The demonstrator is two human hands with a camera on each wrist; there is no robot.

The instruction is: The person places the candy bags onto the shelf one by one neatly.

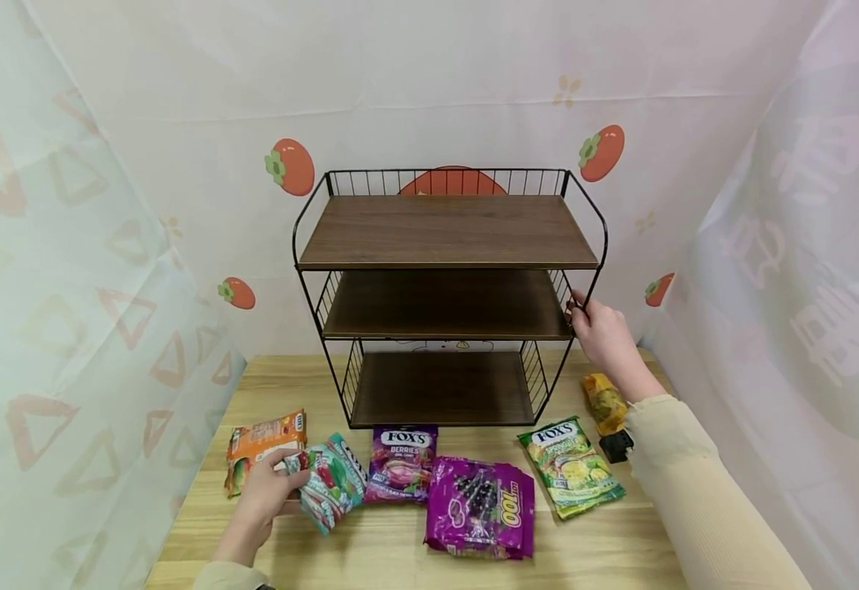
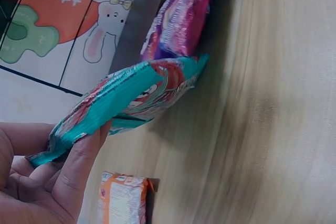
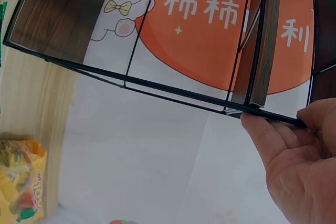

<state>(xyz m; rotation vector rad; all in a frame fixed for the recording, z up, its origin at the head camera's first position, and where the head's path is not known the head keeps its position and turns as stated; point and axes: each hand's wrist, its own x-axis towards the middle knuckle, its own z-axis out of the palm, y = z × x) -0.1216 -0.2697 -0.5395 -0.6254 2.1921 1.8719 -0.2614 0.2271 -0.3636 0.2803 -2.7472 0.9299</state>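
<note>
My left hand (image 1: pixel 265 494) pinches a teal candy bag (image 1: pixel 335 482) by one end, between thumb and fingers. In the left wrist view the teal bag (image 2: pixel 126 95) tilts up from the hand, its far end beside a purple-pink bag (image 2: pixel 181 19). My right hand (image 1: pixel 602 332) grips the black wire frame of a three-tier shelf rack (image 1: pixel 447 233) at its right side, near the middle shelf. Close up in the right wrist view, the thumb and fingers of that hand (image 3: pixel 299 150) close on the thin black side rod (image 3: pixel 184 94).
An orange bag (image 1: pixel 267 438) lies left of the left hand. In front of the rack are a Fox's Berries bag (image 1: pixel 402 467), a purple bag (image 1: pixel 479 508) and a green Fox's bag (image 1: pixel 573 469). A yellow bag (image 1: pixel 605 403) and small black object (image 1: pixel 616 446) lie near the right sleeve.
</note>
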